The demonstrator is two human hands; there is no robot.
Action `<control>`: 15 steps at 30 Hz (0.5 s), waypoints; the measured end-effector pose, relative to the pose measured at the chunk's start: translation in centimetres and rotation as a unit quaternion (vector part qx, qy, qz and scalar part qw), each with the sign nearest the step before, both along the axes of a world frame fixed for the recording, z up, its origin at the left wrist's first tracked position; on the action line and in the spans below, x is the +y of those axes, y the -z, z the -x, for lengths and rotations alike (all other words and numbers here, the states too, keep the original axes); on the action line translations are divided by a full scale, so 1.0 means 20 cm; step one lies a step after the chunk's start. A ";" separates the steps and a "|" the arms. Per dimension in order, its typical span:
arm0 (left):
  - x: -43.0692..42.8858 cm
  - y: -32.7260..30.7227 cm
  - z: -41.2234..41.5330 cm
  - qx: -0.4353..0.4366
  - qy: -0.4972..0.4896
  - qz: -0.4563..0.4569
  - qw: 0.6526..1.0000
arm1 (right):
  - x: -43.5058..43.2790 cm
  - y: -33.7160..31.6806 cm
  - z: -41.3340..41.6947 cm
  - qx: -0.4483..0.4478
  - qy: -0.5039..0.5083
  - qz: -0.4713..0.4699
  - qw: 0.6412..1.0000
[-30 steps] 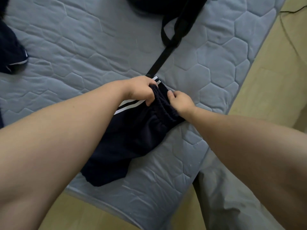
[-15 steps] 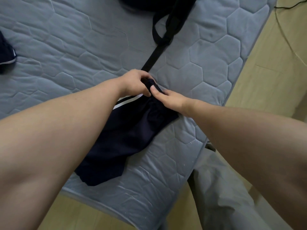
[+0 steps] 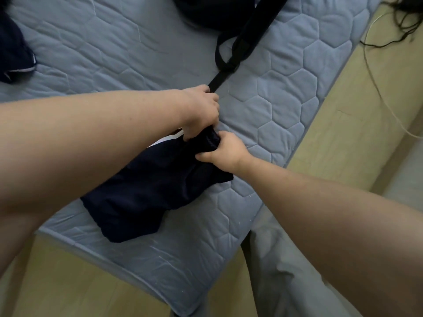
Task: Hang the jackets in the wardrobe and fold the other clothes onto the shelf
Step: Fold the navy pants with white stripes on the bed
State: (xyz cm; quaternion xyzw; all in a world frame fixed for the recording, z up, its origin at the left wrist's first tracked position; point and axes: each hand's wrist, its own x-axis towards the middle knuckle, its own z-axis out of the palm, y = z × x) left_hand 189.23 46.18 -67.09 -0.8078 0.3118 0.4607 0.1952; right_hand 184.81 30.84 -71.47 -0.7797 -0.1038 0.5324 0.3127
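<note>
A pair of dark navy shorts (image 3: 146, 193) with white side stripes lies on the grey quilted mattress (image 3: 286, 106), near its front corner. My left hand (image 3: 201, 110) grips the bunched waistband from above, fingers curled round the cloth. My right hand (image 3: 223, 151) holds the same waistband from the right, thumb pressed on the fabric. The two hands sit close together. The shorts' legs trail toward me, partly hidden under my left forearm.
A black bag (image 3: 206, 12) with a long strap (image 3: 229, 65) lies at the mattress's far edge, the strap end reaching my left hand. Another dark garment (image 3: 13, 51) lies far left. Wooden floor surrounds the mattress; cables (image 3: 377, 65) run at the right. My grey trouser leg (image 3: 286, 271) stands by the corner.
Both hands have closed tighter on the waistband and bunched it; my right hand went from flat fingers to a curled grip. The view shifted slightly.
</note>
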 end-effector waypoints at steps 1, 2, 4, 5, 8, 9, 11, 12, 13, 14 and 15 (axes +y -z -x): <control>-0.01 -0.06 -0.01 0.000 0.009 -0.005 1.000 | -0.01 -0.07 -0.01 0.009 0.011 0.007 1.000; -0.01 -0.14 -0.03 -0.001 0.014 -0.007 1.000 | -0.01 -0.15 -0.04 0.011 0.010 0.017 1.000; 0.00 -0.33 -0.05 -0.006 -0.006 -0.005 1.000 | 0.01 -0.36 -0.14 -0.003 -0.032 0.045 0.998; 0.02 -0.45 -0.07 -0.012 -0.039 -0.002 0.999 | 0.02 -0.48 -0.21 -0.023 -0.064 0.060 0.996; 0.11 -0.88 -0.11 -0.072 -0.177 0.031 0.981 | 0.09 -0.91 -0.41 -0.142 -0.162 0.081 0.973; 0.15 -1.03 -0.11 -0.106 -0.202 0.038 0.973 | 0.12 -1.06 -0.46 -0.176 -0.191 0.077 0.962; 0.22 -1.29 -0.06 -0.161 -0.235 0.046 0.958 | 0.18 -1.35 -0.52 -0.220 -0.255 0.072 0.939; 0.25 -1.40 -0.03 -0.182 -0.253 0.051 0.949 | 0.21 -1.49 -0.54 -0.244 -0.283 0.071 0.925; 0.27 -1.49 0.02 -0.197 -0.274 0.060 0.939 | 0.23 -1.62 -0.54 -0.269 -0.302 0.072 0.912; 0.28 -1.58 0.07 -0.206 -0.297 0.070 0.930 | 0.24 -1.73 -0.53 -0.290 -0.315 0.073 0.901; 0.29 -1.67 0.12 -0.213 -0.319 0.080 0.920 | 0.26 -1.84 -0.51 -0.309 -0.330 0.074 0.889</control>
